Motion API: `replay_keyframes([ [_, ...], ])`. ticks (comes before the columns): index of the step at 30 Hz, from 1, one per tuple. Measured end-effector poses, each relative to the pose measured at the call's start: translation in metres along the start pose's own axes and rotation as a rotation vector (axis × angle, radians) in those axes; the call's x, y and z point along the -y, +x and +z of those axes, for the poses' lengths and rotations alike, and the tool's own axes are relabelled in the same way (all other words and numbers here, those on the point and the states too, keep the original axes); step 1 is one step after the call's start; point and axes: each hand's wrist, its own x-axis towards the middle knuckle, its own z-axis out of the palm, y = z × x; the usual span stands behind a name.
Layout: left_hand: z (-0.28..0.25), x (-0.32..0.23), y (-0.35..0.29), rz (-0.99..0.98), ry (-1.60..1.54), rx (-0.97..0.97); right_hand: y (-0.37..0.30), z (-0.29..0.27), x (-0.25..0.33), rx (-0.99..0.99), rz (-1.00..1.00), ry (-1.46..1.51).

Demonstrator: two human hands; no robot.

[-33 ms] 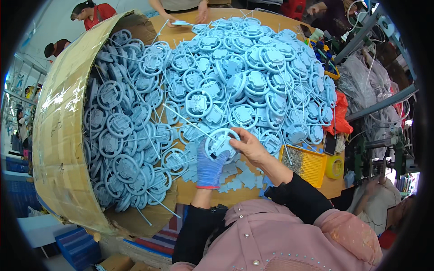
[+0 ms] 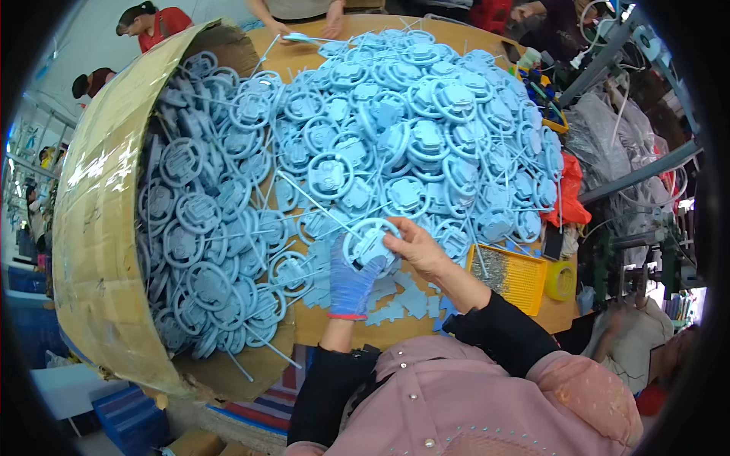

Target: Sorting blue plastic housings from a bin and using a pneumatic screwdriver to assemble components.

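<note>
Above the table's near edge, a light-blue plastic ring piece [image 2: 369, 242] has a block across its middle and a thin rod sticking out to the upper left. My left hand [image 2: 352, 285], in a blue-purple glove, is closed around its lower left side. The bare fingers of my right hand [image 2: 414, 248] pinch its upper right edge, with the thumb over the face. Flat light-blue scraps [image 2: 411, 302] lie beneath and beside my hands. Beyond them rises a large heap of similar ring pieces [image 2: 407, 195], many with rods.
At left, a tipped cardboard box [image 2: 99, 197] spills more ring pieces onto the table. A yellow basket [image 2: 525, 283] with small metal parts stands right of my hands, beside a roll of yellow tape [image 2: 560, 280]. Another person's hands [image 2: 333, 21] are at the far edge.
</note>
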Motion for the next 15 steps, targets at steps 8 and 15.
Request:
replay_keyframes([
  [8,0.007,0.008,0.011,-0.096,0.066,0.121,-0.001,-0.014,-0.026,-0.169,-0.091,-0.189],
  [15,-0.023,0.031,0.052,-0.236,0.131,-0.096,0.030,-0.048,0.044,-0.161,-0.439,0.474],
])
